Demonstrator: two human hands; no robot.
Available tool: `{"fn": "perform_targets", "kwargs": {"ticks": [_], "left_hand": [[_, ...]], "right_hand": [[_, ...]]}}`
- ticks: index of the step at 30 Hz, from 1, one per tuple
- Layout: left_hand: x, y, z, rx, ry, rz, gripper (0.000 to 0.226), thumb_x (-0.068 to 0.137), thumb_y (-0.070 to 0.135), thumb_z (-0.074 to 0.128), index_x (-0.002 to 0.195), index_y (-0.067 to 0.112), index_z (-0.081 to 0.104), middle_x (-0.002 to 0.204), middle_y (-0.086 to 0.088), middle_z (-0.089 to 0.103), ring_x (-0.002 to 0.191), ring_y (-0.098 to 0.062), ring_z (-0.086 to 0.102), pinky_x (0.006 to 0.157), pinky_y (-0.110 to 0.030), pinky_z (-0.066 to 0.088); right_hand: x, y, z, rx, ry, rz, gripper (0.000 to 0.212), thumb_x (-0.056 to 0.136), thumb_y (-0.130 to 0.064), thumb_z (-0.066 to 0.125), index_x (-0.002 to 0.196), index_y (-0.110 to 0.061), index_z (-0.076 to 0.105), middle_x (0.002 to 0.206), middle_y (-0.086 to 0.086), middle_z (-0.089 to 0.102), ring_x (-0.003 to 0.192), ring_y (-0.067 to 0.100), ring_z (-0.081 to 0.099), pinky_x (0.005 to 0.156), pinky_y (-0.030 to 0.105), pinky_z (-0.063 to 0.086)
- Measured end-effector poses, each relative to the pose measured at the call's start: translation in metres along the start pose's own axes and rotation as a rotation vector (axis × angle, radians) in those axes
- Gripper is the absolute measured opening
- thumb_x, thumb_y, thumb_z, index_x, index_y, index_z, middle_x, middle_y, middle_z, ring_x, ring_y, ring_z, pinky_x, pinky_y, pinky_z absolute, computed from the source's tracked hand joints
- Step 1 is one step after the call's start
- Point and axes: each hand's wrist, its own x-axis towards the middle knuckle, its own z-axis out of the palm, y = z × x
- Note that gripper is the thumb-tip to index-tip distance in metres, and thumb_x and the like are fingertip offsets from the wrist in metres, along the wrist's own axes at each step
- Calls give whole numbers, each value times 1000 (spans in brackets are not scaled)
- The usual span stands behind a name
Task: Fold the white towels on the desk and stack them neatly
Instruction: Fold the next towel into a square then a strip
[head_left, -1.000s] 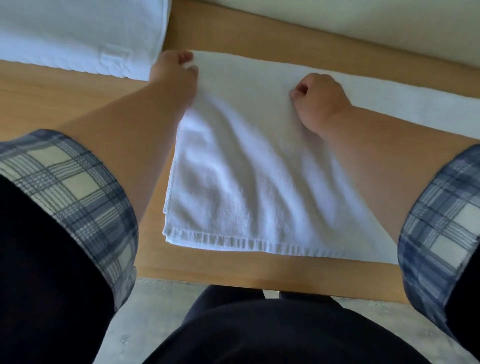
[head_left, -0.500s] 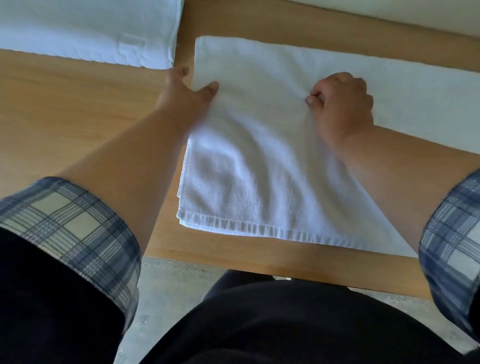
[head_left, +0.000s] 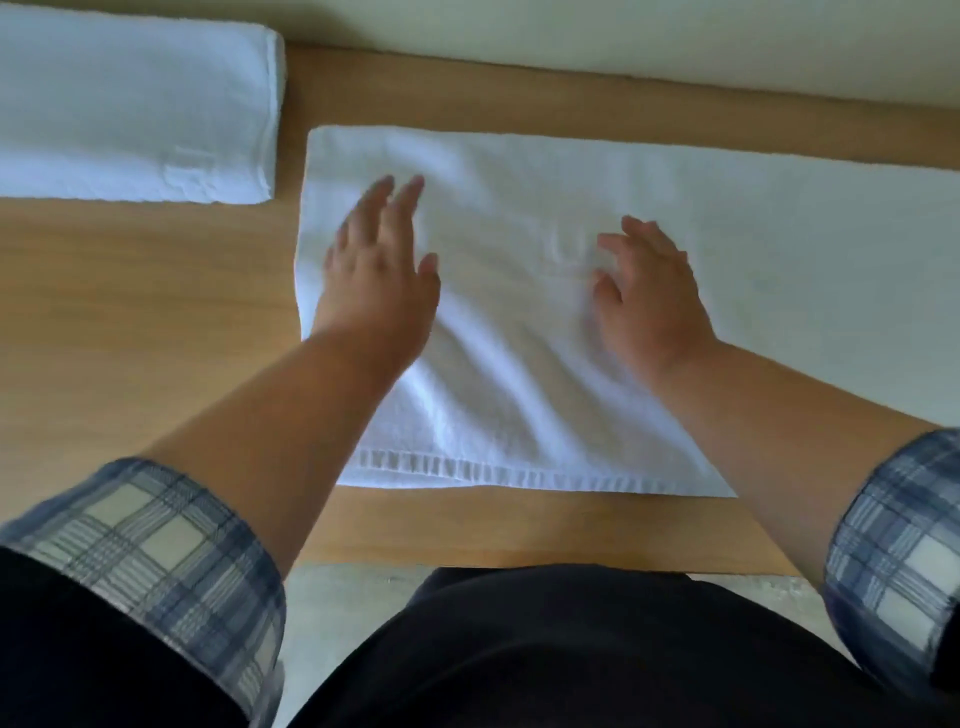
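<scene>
The white towel (head_left: 519, 405) lies flat on the counter (head_left: 130, 322), right in front of me. Its long way runs from left to right, and its right end goes out of the picture, so I cannot see where it stops. One short end with a stitched edge lies close to me, near the front of the counter.

Both my grips are above the left part of the towel. My left grip (head_left: 376, 275) is by the towel's left edge, with fingers spread and holding nothing. My right grip (head_left: 649, 291) is more to the middle, fingers spread too, holding nothing. They look blurry, so I cannot tell if they press the cloth or only float over it.

The cloth near me has some soft wrinkles. I think I am smoothing it. Most of the towel lies off to my right, so my right grip is nearer to that long part. I think the next fold needs that end.

Another folded towel (head_left: 135, 104) sits at the back left, just beside this one but not touching. My checked sleeves (head_left: 156, 545) are rolled up.
</scene>
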Motion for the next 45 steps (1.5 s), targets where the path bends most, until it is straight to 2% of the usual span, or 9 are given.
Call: {"fn": "perform_targets", "kwargs": {"ticks": [5, 10, 17, 23, 28, 36, 39, 42, 45], "left_hand": [[-37, 11, 55, 383, -415, 226, 70, 94, 63, 18, 156, 35, 0, 165, -2, -11, 151, -24, -12, 119, -54, -6], [-31, -30, 44, 431, -298, -46, 85, 88, 79, 7, 156, 31, -9, 164, -10, -14, 150, -28, -13, 120, -50, -7], [-69, -31, 23, -38, 75, -670, 69, 96, 48, 46, 155, 28, 16, 161, -4, 18, 148, -27, 14, 119, -43, 12], [-103, -50, 10, 56, 98, -675, 56, 90, 50, 58, 136, 21, 43, 135, -7, 49, 129, -28, 37, 107, -39, 27], [-116, -68, -4, -82, -17, -733, 39, 88, 57, 61, 105, 24, 50, 88, 7, 59, 68, -9, 53, 52, -27, 34], [-143, -69, -23, -177, -24, -754, 38, 88, 31, 71, 117, 27, 48, 105, 0, 61, 92, -23, 61, 65, -30, 43], [-138, -48, -21, 107, -15, -540, 60, 89, 17, 61, 142, 30, 36, 145, -7, 36, 128, -31, 39, 104, -42, 35], [-130, -16, -5, 170, -232, -65, 61, 98, 27, 50, 153, 31, 24, 162, -1, 16, 147, -24, 17, 118, -40, 19], [-123, 2, 20, 260, -457, 94, 63, 103, 48, 33, 157, 31, 6, 166, 2, -7, 151, -18, -9, 121, -39, -2]], "right_hand": [[-33, 63, -2, -275, -185, 20, 67, 97, -59, 30, 157, -29, 18, 167, 3, 5, 153, 22, -4, 122, 49, -4], [-37, 105, -10, -365, -179, 100, 75, 94, -69, 11, 158, -33, -1, 167, -2, -8, 152, 20, -11, 122, 50, -6], [-41, 86, -9, -311, -168, 66, 61, 102, -45, 24, 158, -25, 9, 167, 5, -7, 153, 24, -11, 120, 55, -9], [-76, -17, 34, -210, -364, -453, 59, 102, -48, 30, 157, -34, 14, 167, 2, -3, 153, 23, -7, 120, 55, -6], [-82, -19, 51, -398, -455, -432, 78, 95, -68, 23, 155, -35, -15, 164, -4, -23, 149, 20, -24, 120, 53, -12], [-79, -24, 50, -411, -521, -383, 99, 85, -80, 24, 145, -30, -37, 158, -7, -35, 145, 16, -34, 119, 50, -15], [-80, -24, 49, -416, -506, -445, 103, 81, -84, 21, 148, -27, -33, 158, -5, -37, 145, 19, -33, 120, 52, -13], [-91, -16, 45, -441, -501, -566, 99, 82, -83, 15, 146, -25, -35, 154, -3, -43, 145, 17, -34, 121, 49, -11], [-103, -2, 39, -412, -515, -496, 97, 86, -79, 18, 147, -24, -34, 157, -2, -37, 145, 17, -33, 121, 46, -14]]}}
